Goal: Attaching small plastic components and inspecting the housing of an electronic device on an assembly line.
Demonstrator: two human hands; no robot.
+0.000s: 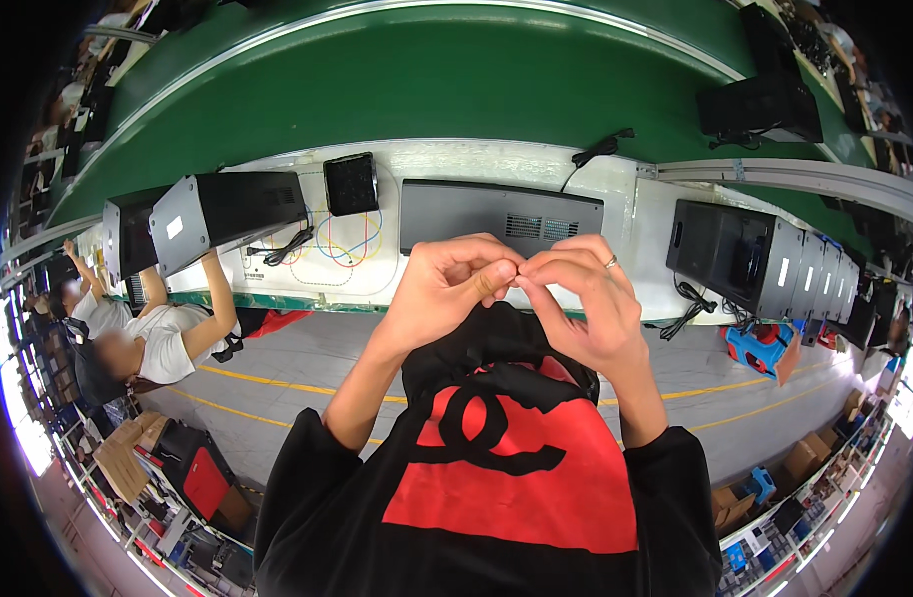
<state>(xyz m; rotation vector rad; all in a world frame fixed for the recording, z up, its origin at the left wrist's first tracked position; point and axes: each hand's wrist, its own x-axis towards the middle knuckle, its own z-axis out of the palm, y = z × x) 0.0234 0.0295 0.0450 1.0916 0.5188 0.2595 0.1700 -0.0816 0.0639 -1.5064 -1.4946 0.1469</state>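
My left hand [444, 290] and my right hand [588, 298] meet fingertip to fingertip in front of my chest. Both pinch at one spot, where a tiny dark thing may sit; it is too small to name. The right hand wears a ring. Just beyond them lies a long dark grey metal case [466, 209] with vent slots, on the white bench top [620, 199]. The hands are held above its near edge and hide part of it.
Left stand dark computer cases [242, 204], a coiled black cable [289, 245] and a black tray [351, 185]. More cases [720, 249] and cables [689, 308] line the right. A green conveyor [426, 85] runs behind. A co-worker [168, 343] handles cases at left.
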